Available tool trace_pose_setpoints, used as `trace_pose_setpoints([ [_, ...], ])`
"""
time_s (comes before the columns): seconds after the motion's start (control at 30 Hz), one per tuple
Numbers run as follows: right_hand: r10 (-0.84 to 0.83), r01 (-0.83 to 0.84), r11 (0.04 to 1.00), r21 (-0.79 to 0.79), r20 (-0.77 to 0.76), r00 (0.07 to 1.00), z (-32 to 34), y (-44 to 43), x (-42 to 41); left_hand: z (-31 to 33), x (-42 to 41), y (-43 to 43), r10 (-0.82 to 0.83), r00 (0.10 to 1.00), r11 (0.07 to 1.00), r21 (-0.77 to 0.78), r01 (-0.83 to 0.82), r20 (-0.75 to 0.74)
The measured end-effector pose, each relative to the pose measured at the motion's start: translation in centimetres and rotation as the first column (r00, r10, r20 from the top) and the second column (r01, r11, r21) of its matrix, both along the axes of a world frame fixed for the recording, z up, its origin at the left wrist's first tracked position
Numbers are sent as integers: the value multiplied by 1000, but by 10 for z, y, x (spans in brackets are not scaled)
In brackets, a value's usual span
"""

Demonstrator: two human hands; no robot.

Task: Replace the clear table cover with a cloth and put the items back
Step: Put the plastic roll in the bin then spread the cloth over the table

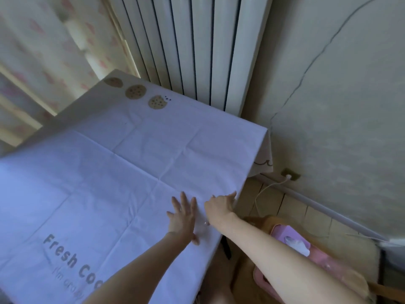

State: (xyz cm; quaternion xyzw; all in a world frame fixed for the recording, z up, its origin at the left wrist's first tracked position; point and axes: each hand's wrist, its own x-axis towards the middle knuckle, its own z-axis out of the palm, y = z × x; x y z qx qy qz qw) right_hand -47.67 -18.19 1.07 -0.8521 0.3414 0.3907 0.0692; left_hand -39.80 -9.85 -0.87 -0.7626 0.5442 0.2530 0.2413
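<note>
Cloth (131,150) — left hand (183,218) flat, right hand (221,205) grips edge

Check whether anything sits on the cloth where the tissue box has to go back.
Nothing visible does. On the cloth are only the left hand, flat, and the right hand, at its right edge. The tissue box lies on the chair beside it.

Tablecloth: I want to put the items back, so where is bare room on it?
The tablecloth lies bare from the cookie prints near the radiator down to the Fresh Coo lettering. It is crowded only at the right edge, where the left hand presses flat and the right hand touches the rim.
</note>
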Motion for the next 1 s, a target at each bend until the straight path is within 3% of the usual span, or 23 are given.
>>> trace_pose_setpoints([
  [0.13, 29, -35, 995, 98, 68, 997, 18, -44, 21, 28, 25, -36, -44, 997, 999, 1, 44, -56],
  [0.2, -62, 40, 988, 153, 141, 988, 25, -84, 26, 45, 40, -67, -13, 996, 1000, -7, 12, -85],
  [0.27, -153, 128, 986, 104, 292, 944, 27, -133, 24, 52, 53, -102, 57, 988, 997, -49, -64, -141],
  [0.37, -318, 316, 944, 97, 527, 788, 15, -206, 4, 50, 62, -156, 95, 961, 978, -156, -139, -259],
  [0.57, -486, 615, 786, 59, 673, 557, -33, -299, -56, 33, 58, -246, 65, 946, 964, -225, -142, -317],
  [0.77, -569, 587, 756, 289, 733, 373, -66, -307, -73, -1, 43, -313, -82, 972, 970, -241, 27, -221],
  [0.87, -656, 596, 673, 438, 725, 208, -80, -317, -78, -13, 39, -340, 1, 988, 968, -247, -40, -154],
  [1.0, -724, 559, 598, 575, 687, 69, -93, -325, -82, -23, 38, -351, 49, 992, 969, -235, -74, -114],
])
